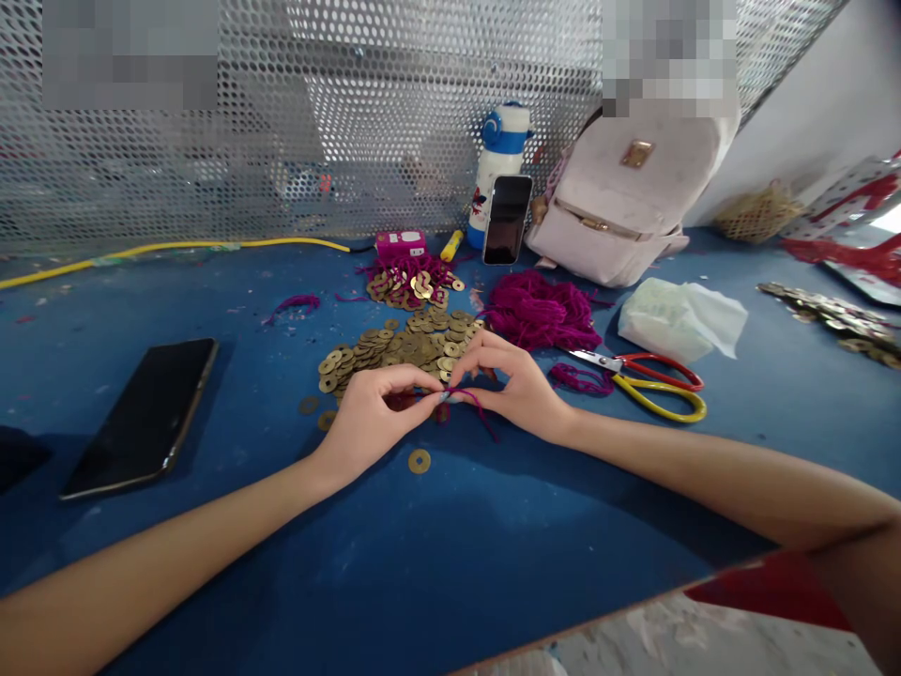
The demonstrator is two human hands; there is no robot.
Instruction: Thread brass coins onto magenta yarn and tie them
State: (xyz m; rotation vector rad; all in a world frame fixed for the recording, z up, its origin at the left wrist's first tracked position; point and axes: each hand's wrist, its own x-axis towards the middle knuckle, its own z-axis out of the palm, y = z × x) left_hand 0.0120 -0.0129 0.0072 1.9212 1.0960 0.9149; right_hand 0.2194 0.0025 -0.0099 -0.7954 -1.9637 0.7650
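Observation:
My left hand (376, 413) and my right hand (511, 380) meet fingertip to fingertip over the blue table. Both pinch a purple cord (480, 413), whose loose end trails down to the right. Whether a coin is held in the fingers too is hidden. Just behind the hands spreads a heap of brass coins with holes (401, 345). One single coin (419, 461) lies in front of them. Past my right hand sits a tangled bundle of purple cord (542, 310). Scissors (648, 376) with one red and one yellow handle rest to its right, beside a short purple coil (583, 378).
A black phone (147, 418) lies at left; another phone (508, 221) leans on a white-blue bottle (503, 141). Behind stand a pale backpack (626, 197), a tissue pack (676, 317), a magenta power strip (401, 244) on a yellow cable (211, 245), and corded coins (412, 284).

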